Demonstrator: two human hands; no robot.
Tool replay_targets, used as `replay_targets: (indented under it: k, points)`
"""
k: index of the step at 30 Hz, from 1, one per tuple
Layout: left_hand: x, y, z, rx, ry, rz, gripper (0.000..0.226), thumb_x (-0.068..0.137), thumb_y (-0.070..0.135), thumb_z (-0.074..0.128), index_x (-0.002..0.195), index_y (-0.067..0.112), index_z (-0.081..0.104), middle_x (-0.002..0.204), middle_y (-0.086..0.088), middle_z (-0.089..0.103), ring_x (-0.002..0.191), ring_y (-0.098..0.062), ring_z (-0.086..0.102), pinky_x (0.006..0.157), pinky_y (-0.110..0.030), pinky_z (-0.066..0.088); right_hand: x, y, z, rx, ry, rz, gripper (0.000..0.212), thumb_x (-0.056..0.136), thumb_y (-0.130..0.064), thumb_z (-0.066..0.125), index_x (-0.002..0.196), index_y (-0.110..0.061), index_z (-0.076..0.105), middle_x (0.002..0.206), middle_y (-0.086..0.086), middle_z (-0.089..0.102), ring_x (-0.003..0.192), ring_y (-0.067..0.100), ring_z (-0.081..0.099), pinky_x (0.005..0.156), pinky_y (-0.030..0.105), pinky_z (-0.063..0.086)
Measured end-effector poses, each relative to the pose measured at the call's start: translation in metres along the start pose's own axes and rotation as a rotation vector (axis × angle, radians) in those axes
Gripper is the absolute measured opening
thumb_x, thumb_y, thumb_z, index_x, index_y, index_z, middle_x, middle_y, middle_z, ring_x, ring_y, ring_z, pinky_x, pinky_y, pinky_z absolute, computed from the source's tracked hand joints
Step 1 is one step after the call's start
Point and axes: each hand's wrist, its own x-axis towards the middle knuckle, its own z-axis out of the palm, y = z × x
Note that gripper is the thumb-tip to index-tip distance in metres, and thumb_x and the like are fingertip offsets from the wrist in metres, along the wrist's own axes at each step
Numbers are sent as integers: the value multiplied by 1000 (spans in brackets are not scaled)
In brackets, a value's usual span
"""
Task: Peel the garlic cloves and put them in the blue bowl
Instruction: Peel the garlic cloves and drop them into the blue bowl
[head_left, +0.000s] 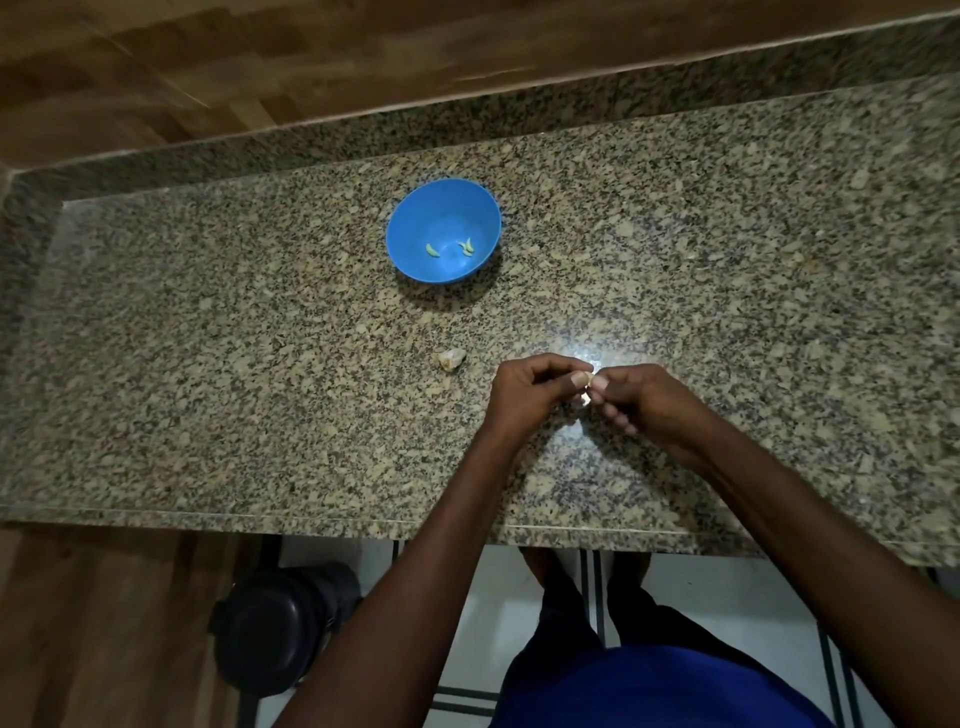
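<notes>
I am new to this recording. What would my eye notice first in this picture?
The blue bowl stands out at the counter's middle, with a few peeled cloves inside. Nearer the front edge, the left hand and right hand pinch one garlic clove between them. A pale garlic piece lies left of the hands.

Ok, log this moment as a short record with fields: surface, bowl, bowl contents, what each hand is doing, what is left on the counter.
surface: granite countertop
bowl: blue bowl, upright, beyond the hands
bowl contents: peeled garlic cloves, about three, on the bottom
left hand: left hand pinches the garlic clove above the counter
right hand: right hand pinches the same clove from the other side
clove state: skin partly on, peeling under way
left on counter: garlic piece with skin, left of the hands, untouched
</notes>
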Motion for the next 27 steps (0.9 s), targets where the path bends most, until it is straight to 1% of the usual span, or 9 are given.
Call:
replay_targets:
  k: [2,5,8,10,12,15,19,22,27]
  points:
    - [-1,1,0,4,-17,10,15,89,-4,69,103,-9,72,91,-16,74,79,-13,70,74,-23,58,4,3,2,327,-98,125,19,95,-11,51,77,-6,53,56,0,42,42,7,30,38,17,27]
    - [0,1,1,28,-6,40,17,90,-5,68,105,-11,71,95,-19,73,79,-11,69,72,-21,57,7,5,1,704,-209,272,24,96,-9,42,73,-8,50,54,-3,35,40,6,28,35,17,28]
    - [0,-1,1,59,18,77,15,89,-4,69,103,-7,74,94,-15,75,81,-11,70,73,-22,56,8,5,2,876,-245,349,32,91,-3,38,67,-6,60,53,-5,31,40,6,27,37,17,24]
    - [2,-3,0,71,30,85,14,89,0,71,102,-1,76,95,-13,76,84,-14,71,77,-28,59,6,1,6,876,-219,340,30,92,-3,37,70,-7,56,53,-5,30,40,6,26,38,18,21]
    - [4,-4,-2,71,36,69,14,89,3,72,103,2,76,96,-13,77,86,-20,72,82,-36,61,3,-3,8,653,-132,254,28,97,-3,36,73,-8,52,54,-3,34,43,7,26,40,19,20]
    - [7,-4,-2,32,49,-12,14,89,6,72,102,5,77,95,-14,77,83,-21,71,82,-39,60,-2,-8,8,105,55,54,29,101,-9,46,75,-6,60,58,4,50,49,12,38,43,21,29]
    - [8,-4,2,-10,74,-63,14,89,3,71,101,4,77,97,-19,75,80,-20,67,78,-34,59,-4,-11,6,-156,171,-91,20,98,-12,61,80,-4,68,73,15,71,54,17,61,56,30,49]
    - [6,-6,3,-24,107,-79,13,89,4,71,101,3,77,91,-20,75,76,-20,69,69,-29,57,0,-4,8,-413,293,-186,10,91,-18,71,82,-14,72,71,4,74,59,18,70,63,35,58]
    - [4,-5,2,78,82,-23,7,90,12,74,93,7,78,83,-14,77,75,-25,71,70,-37,61,1,2,10,-945,388,-433,17,93,-26,67,78,-18,69,61,-3,63,59,19,61,54,31,45]
